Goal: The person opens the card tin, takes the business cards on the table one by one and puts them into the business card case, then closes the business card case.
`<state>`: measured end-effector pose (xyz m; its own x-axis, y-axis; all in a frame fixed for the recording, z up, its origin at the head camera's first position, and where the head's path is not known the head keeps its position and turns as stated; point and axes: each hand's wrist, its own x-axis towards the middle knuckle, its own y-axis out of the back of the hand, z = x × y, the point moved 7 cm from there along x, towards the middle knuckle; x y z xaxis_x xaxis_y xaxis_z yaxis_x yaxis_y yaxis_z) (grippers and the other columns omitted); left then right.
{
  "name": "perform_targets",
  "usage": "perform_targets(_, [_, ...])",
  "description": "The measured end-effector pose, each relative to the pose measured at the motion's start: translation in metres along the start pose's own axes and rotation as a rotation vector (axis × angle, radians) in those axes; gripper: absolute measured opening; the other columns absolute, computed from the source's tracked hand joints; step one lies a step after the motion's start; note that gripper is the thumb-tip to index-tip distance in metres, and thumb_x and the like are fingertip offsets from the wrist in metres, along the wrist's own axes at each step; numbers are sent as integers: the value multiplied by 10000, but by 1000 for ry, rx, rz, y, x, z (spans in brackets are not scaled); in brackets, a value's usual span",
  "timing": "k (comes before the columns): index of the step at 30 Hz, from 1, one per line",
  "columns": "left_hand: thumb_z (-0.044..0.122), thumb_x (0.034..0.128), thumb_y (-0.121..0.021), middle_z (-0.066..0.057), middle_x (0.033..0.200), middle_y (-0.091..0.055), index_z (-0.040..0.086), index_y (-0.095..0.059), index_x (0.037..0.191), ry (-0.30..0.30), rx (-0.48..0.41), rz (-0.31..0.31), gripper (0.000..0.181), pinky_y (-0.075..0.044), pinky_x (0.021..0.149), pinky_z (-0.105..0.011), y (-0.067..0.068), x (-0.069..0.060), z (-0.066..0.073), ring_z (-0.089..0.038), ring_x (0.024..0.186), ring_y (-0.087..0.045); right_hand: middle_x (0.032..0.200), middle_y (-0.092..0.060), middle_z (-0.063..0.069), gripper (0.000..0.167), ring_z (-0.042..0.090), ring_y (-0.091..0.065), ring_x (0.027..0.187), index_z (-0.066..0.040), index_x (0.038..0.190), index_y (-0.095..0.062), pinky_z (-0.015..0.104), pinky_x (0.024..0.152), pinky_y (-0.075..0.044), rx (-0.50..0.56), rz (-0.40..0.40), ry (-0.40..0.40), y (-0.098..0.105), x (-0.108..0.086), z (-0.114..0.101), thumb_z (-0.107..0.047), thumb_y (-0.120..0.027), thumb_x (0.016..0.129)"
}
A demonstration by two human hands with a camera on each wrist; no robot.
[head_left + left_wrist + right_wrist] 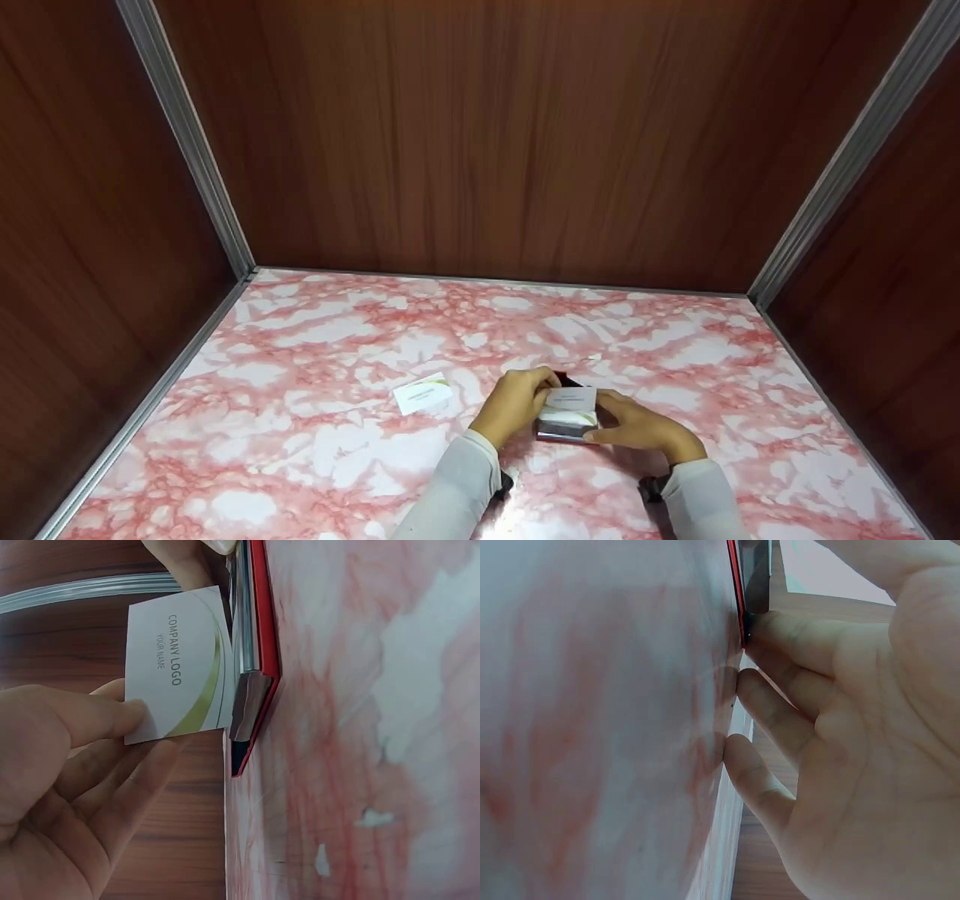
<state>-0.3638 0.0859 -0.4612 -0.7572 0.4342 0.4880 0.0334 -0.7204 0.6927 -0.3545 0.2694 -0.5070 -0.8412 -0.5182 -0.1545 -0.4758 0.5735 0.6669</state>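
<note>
My left hand pinches a white business card between thumb and fingers. The card has a green curved stripe and reads "COMPANY LOGO, YOUR NAME". It stands up from a red-covered card book with clear sleeves, its lower edge at the sleeves; how far it is inside cannot be told. At the book's right side, my right hand grips the edge, with the thumb near the front corner and fingertips low against the table in the right wrist view. The book's far left part is hidden behind my left hand.
Another white business card lies flat on the table, left of my left hand. The table has a red and white marbled surface. Brown wood-grain panels with metal edging enclose it at the back and both sides.
</note>
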Motion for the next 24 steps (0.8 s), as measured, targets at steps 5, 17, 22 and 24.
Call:
perform_targets(5, [37, 936, -675, -1, 998, -735, 108, -760, 991, -4, 15, -25, 123, -522, 866, -231, -2, 1, 2, -108, 976, -673, 1534, -324, 262, 807, 429, -321, 1396, 24, 1528, -339, 588, 1094, -296, -15, 1, -14, 1, 0, 0, -342, -724, 922])
perform_targets(17, [25, 923, -674, 4, 955, -725, 109, -787, 1006, -47, 61, 10, 163, -516, 852, -210, -6, 0, 3, -123, 923, -670, 1508, -362, 251, 802, 410, -348, 1377, 31, 1523, -348, 584, 1089, -301, -29, 0, 1, 0, -1, -2, -341, -726, 921])
perform_targets(22, [24, 929, -672, -12, 953, -713, 101, -784, 1022, -47, 73, 58, 165, -519, 846, -206, -4, 0, 2, -132, 924, -671, 1503, -355, 272, 750, 440, -334, 1380, 43, 1502, -373, 592, 1093, -298, 10, -6, 14, -1, 0, -3, -301, -720, 933])
perform_targets(24, [23, 927, -674, -17, 957, -714, 93, -784, 1026, -48, 76, 71, 164, -520, 849, -211, -3, 0, 3, -136, 928, -673, 1527, -325, 278, 755, 455, -301, 1401, 46, 1510, -359, 597, 1104, -281, 22, -12, 24, -1, 0, -4, -288, -718, 936])
